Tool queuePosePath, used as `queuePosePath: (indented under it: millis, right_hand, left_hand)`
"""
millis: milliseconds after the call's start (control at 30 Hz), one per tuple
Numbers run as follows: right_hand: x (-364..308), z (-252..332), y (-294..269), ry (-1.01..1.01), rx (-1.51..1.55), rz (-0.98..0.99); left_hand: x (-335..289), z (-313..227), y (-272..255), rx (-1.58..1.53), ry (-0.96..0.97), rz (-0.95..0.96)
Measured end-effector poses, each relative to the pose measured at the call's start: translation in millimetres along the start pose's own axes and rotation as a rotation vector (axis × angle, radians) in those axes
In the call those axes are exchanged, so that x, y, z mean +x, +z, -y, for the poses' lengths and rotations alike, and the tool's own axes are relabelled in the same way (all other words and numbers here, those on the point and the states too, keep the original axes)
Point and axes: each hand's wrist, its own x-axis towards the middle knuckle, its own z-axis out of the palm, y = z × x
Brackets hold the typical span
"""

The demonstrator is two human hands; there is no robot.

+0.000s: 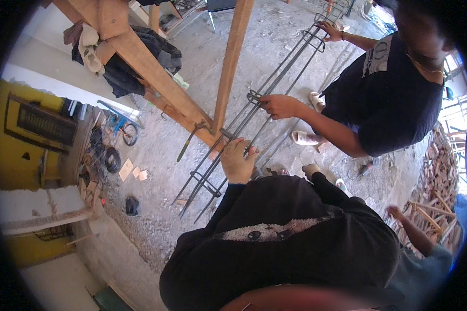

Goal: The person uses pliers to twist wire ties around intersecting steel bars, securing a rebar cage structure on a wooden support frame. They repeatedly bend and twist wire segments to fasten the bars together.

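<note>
A long rebar cage (281,76), made of thin steel bars with square stirrups, slants from the lower middle to the far right and rests over a wooden beam. My left hand (238,161) is closed round one of its bars, close to the near end. My right hand (311,169) is low beside my body, apart from the cage; its fingers are too small to read. Farther along the cage, a co-worker in a black shirt touches it with one hand (279,106) at a stirrup and the other hand (331,31) near the far end.
Timber beams (163,78) form a frame at the left, with dark clothes (151,49) draped over it. A metal tool with a green handle (183,150) hangs by the beam. Rubble covers the floor; broken bricks (435,176) are piled right. Another person's arm (412,228) shows lower right.
</note>
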Motion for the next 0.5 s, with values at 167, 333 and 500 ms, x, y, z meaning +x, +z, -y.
queuePosePath:
  millis: [167,333,500]
  right_hand:
    - [9.7,3.0,1.1,-0.013,-0.107,-0.018]
    - [1.1,16.5,-13.0,-0.083,-0.108,0.049]
    - [-18.5,48.6,-26.9,0.034,0.003,0.077]
  left_hand:
    - [-0.1,-0.1,0.4,0.017,-0.002,0.005]
    - [-1.1,0.1,1.9,0.033,-0.01,-0.003]
    - [-1.2,-0.4,1.2,0.028,-0.019,0.002]
